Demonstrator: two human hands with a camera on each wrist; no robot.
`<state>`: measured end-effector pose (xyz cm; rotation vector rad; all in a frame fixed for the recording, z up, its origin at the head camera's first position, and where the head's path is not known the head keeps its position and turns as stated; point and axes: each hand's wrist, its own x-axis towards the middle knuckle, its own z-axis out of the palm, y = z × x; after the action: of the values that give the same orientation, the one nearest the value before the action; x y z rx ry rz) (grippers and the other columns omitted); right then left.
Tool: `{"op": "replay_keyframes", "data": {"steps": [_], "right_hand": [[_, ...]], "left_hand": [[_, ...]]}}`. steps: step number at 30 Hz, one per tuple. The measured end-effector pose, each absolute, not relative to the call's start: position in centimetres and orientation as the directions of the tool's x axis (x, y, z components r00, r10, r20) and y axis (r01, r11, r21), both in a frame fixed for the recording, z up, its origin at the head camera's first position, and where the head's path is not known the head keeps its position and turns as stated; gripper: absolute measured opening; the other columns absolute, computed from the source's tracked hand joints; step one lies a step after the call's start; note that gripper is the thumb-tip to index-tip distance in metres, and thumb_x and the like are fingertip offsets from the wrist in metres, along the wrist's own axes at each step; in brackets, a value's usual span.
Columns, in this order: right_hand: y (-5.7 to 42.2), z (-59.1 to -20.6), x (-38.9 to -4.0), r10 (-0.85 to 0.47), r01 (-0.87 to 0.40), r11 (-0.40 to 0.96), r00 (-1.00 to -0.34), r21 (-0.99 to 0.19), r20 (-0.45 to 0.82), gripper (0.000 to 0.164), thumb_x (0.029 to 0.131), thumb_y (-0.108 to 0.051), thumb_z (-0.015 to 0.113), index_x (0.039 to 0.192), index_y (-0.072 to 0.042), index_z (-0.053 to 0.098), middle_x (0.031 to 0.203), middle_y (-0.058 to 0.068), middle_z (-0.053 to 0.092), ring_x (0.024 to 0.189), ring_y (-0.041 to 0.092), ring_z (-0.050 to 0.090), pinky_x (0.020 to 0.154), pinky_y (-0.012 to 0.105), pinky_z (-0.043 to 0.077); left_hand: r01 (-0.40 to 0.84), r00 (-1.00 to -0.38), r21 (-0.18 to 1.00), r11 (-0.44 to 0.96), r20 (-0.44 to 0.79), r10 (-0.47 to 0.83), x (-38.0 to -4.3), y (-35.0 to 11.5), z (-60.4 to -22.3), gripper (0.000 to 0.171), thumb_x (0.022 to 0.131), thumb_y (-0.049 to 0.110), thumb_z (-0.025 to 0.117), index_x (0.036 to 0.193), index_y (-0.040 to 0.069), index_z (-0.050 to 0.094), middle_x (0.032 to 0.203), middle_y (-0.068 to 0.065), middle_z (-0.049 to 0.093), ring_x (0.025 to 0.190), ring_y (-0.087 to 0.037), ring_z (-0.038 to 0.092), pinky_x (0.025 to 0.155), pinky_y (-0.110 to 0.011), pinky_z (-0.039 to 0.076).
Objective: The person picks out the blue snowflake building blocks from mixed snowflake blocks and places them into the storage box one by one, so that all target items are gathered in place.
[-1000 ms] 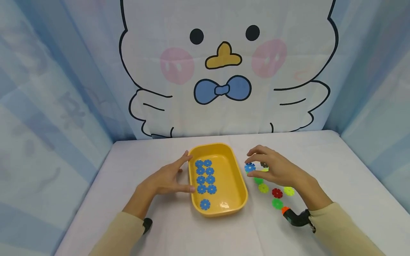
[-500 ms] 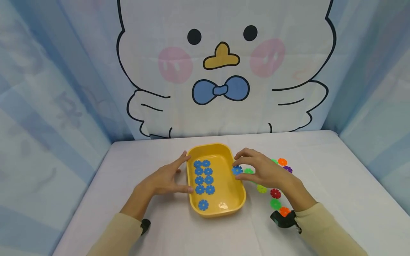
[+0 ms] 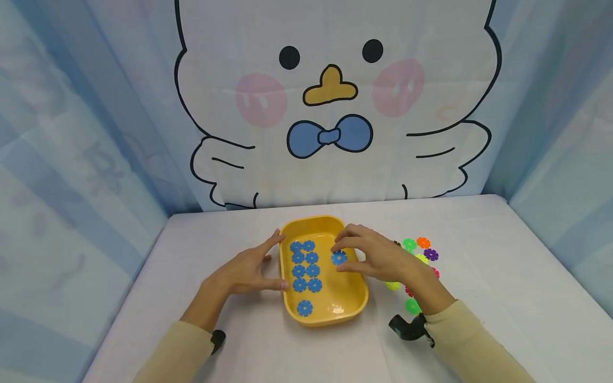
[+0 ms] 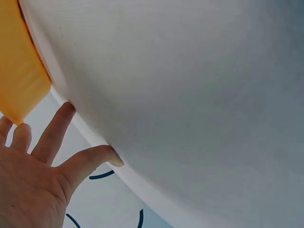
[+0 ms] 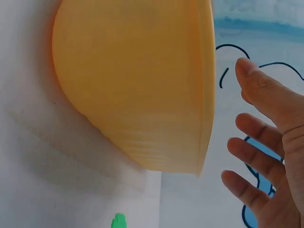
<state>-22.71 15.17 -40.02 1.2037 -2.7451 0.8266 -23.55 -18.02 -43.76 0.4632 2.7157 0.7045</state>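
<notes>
My right hand is over the right half of a yellow tray, holding a blue flower-shaped disc between thumb and fingertips. In the right wrist view the right hand appears beyond the tray's rim; the disc is hidden there. Inside the tray, several matching blue discs lie in two columns along the left. My left hand rests its spread thumb and fingers against the tray's left rim. Its fingers also show spread beside the yellow wall in the left wrist view.
Several flower discs in other colours lie right of the tray, among them an orange disc, a purple disc and a green disc. The right forearm partly covers them. A white cloth covers the table; a printed curtain stands behind.
My right hand has carried the blue disc leftward from the loose discs, across the tray's right rim and over its inside. The left hand has stayed at the rim.
</notes>
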Motion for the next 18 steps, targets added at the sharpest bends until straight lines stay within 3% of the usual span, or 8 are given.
{"op": "replay_keyframes", "data": {"steps": [8,18], "right_hand": [[13.7,-40.6,-22.8,-0.693,-0.658,0.567,-0.707,-0.496,0.145,0.032,0.091,-0.036,0.079,0.118,-0.020,0.075,0.126,-0.003,0.061,0.119,0.020,0.057,0.106,0.046,0.052],[11.7,-41.2,-22.6,-0.718,-0.626,0.578,-0.695,-0.524,0.038,0.029,0.090,-0.029,0.081,0.117,-0.019,0.076,0.123,-0.003,0.059,0.115,0.018,0.056,0.105,0.043,0.052]], "left_hand": [[0.233,-0.909,0.501,0.834,-0.194,0.370,-23.6,-18.2,-43.9,0.115,0.068,0.076,0.080,0.162,0.049,0.019,0.171,0.016,0.012,0.136,-0.027,0.057,0.109,-0.062,0.045],[0.224,-0.905,0.513,0.829,-0.207,0.372,-23.8,-18.1,-44.0,0.113,0.068,0.077,0.079,0.161,0.050,0.020,0.171,0.019,0.008,0.136,-0.026,0.056,0.107,-0.060,0.048]]}}
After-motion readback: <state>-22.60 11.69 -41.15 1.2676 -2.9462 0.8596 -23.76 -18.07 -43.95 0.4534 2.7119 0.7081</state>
